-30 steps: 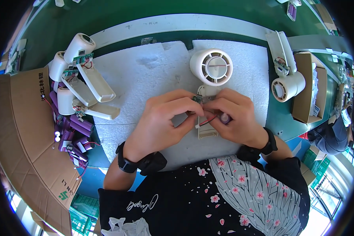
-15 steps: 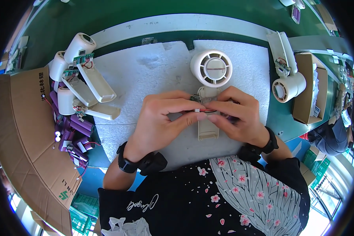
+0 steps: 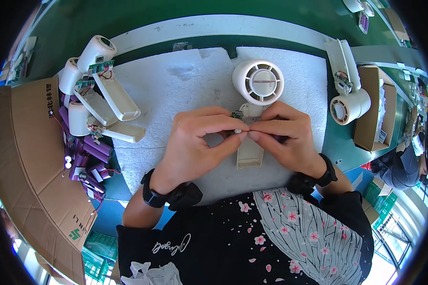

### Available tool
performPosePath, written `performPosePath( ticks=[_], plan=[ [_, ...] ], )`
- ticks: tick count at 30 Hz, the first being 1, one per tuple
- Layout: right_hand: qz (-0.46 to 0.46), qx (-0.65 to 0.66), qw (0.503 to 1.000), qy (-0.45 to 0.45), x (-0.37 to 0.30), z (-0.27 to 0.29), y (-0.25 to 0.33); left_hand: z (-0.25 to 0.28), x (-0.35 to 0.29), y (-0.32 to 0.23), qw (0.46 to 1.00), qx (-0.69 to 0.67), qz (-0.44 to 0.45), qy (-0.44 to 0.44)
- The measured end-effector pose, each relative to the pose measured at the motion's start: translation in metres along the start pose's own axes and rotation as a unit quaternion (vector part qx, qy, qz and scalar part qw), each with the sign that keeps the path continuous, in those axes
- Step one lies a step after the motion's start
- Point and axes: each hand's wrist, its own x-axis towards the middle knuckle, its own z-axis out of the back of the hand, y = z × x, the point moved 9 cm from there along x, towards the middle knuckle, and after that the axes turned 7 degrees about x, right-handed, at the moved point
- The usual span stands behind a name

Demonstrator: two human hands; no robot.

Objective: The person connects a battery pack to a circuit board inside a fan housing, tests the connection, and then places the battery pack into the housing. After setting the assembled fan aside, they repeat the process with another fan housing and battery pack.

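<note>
A white handheld fan [image 3: 257, 84] lies on the white foam mat [image 3: 176, 90], round head away from me, open handle [image 3: 250, 153] toward me. Both hands meet over the handle. My left hand [image 3: 195, 142] and my right hand [image 3: 285, 135] pinch a small white connector [image 3: 239, 130] between their fingertips. A small green circuit board [image 3: 237, 115] peeks out just above the fingers, at the fan's neck. What else my right hand covers is hidden.
Several unfinished white fans with green boards [image 3: 96, 90] lie at the mat's left. Purple battery cells [image 3: 83, 154] with wires sit in a cardboard box [image 3: 28, 156]. Another fan [image 3: 347, 95] lies at right beside a brown carton [image 3: 373, 109]. Another person [image 3: 399, 164] is at far right.
My fingertips have drawn together over the fan handle; the red wire seen by my right hand a second ago is now hidden, and the white connector is pinched between both hands.
</note>
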Motion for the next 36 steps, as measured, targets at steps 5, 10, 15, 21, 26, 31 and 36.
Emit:
performPosePath(
  ticks=[5, 10, 15, 21, 26, 31, 36],
  plan=[
    [-0.017, 0.013, 1.000, 0.003, 0.001, 0.000, -0.002, -0.005, -0.002, 0.013, 0.991, -0.119, 0.048, 0.023],
    [-0.004, 0.007, 1.000, 0.011, 0.001, -0.001, -0.002, -0.008, -0.004, 0.019, 0.972, -0.207, 0.091, 0.061],
    [-0.014, -0.007, 1.000, 0.011, 0.000, -0.002, -0.002, -0.009, -0.005, 0.025, 0.961, -0.236, 0.125, 0.076],
    [0.001, -0.023, 1.000, 0.010, 0.000, -0.003, -0.001, -0.008, -0.005, 0.025, 0.958, -0.256, 0.121, 0.051],
    [0.025, -0.039, 0.999, 0.007, 0.000, -0.004, 0.002, -0.004, -0.004, 0.023, 0.964, -0.233, 0.120, 0.035],
    [0.044, -0.055, 0.997, 0.014, 0.000, -0.005, 0.004, -0.001, -0.004, 0.021, 0.973, -0.204, 0.107, 0.027],
    [0.063, -0.064, 0.996, 0.012, -0.001, -0.005, 0.006, 0.000, -0.004, 0.017, 0.984, -0.155, 0.082, 0.039]
  ],
)
